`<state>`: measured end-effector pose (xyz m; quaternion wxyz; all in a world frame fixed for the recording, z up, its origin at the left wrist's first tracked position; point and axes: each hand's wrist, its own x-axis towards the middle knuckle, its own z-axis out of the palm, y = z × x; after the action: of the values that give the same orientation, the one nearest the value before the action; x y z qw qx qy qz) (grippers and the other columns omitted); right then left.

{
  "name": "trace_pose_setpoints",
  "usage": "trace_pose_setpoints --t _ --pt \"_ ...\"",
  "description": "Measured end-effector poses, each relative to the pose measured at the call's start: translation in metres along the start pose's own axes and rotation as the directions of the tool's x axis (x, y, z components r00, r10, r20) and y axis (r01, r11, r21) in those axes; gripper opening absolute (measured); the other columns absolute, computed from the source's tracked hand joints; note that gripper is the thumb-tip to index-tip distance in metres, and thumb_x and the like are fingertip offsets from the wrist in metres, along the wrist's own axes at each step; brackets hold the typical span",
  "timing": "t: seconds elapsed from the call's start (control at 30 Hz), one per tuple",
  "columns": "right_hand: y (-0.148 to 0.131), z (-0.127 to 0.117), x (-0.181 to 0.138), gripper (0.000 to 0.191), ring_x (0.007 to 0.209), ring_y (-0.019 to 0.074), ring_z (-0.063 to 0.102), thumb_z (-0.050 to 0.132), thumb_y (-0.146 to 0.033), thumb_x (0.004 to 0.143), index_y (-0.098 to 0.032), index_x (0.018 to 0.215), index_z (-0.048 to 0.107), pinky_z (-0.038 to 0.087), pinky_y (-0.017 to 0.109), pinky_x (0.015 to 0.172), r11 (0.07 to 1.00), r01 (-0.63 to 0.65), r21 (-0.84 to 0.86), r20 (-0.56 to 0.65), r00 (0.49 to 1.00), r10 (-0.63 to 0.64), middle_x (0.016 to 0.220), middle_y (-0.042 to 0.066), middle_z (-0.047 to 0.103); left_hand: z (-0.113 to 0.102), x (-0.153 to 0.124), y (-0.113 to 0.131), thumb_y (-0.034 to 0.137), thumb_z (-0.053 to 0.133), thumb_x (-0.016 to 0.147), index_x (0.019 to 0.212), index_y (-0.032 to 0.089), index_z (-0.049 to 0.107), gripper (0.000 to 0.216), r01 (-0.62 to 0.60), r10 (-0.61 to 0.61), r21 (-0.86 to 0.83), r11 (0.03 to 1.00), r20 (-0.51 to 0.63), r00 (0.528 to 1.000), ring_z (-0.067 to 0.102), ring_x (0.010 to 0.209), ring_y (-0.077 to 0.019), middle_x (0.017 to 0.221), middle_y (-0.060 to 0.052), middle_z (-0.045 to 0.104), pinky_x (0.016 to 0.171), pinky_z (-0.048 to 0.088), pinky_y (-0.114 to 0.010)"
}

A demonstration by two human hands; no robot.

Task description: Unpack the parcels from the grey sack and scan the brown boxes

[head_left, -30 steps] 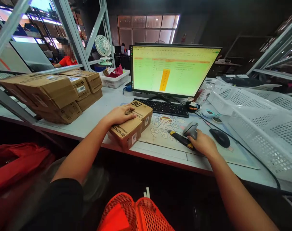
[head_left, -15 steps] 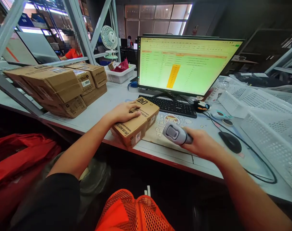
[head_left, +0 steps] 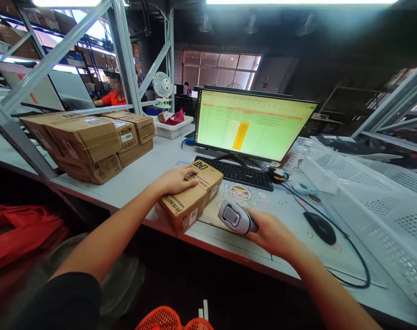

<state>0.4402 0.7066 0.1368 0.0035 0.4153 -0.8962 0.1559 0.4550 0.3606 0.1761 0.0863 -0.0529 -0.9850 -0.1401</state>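
A brown cardboard box (head_left: 191, 195) with black print lies at the desk's front edge, a white barcode label on its near side. My left hand (head_left: 177, 179) rests on top of the box, its fingers lying across the lid. To the right, my right hand (head_left: 268, 231) is wrapped round the handle of a grey and white barcode scanner (head_left: 233, 217). The scanner's head points left towards the box's label side, with a small gap between them. Its trigger side and some of my fingers are hidden.
Several stacked cardboard boxes (head_left: 88, 142) stand at the left by a metal rack post. Behind are a monitor (head_left: 249, 123), a keyboard (head_left: 229, 173) and a white basket (head_left: 172, 127). A mouse (head_left: 319, 228), a cable and white perforated baskets (head_left: 376, 220) lie right. A person (head_left: 114, 97) sits far left.
The view has tilted upwards, so the desk shows lower. The scanner in my right hand has come slightly closer to the box. My left hand stays on the box.
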Motion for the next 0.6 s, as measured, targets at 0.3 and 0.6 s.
trace_pose_setpoints --t 0.3,0.6 --pt "-0.059 0.017 -0.019 0.021 0.087 0.0214 0.066 0.067 -0.018 0.079 -0.020 0.099 0.062 0.041 0.030 0.072 0.993 0.117 -0.034 0.160 0.981 -0.110 0.102 0.007 0.073 0.000 -0.001 0.002 0.062 0.046 0.096 0.144 0.030 0.059 0.059 0.012 -0.012 0.013 1.000 0.007 1.000 0.049 0.142 -0.0315 0.164 -0.002 0.041 0.121 0.037 -0.046" --pt "-0.052 0.025 -0.020 0.022 0.090 0.0213 0.067 0.063 -0.016 0.081 -0.020 0.102 0.062 0.042 0.030 0.075 0.992 0.113 -0.060 0.108 0.988 -0.106 0.103 0.007 0.074 0.000 -0.002 0.002 0.063 0.047 0.096 0.145 0.031 0.058 0.059 0.022 -0.023 0.019 1.000 0.005 1.000 0.051 0.141 -0.0310 0.164 -0.002 0.041 0.121 0.038 -0.045"
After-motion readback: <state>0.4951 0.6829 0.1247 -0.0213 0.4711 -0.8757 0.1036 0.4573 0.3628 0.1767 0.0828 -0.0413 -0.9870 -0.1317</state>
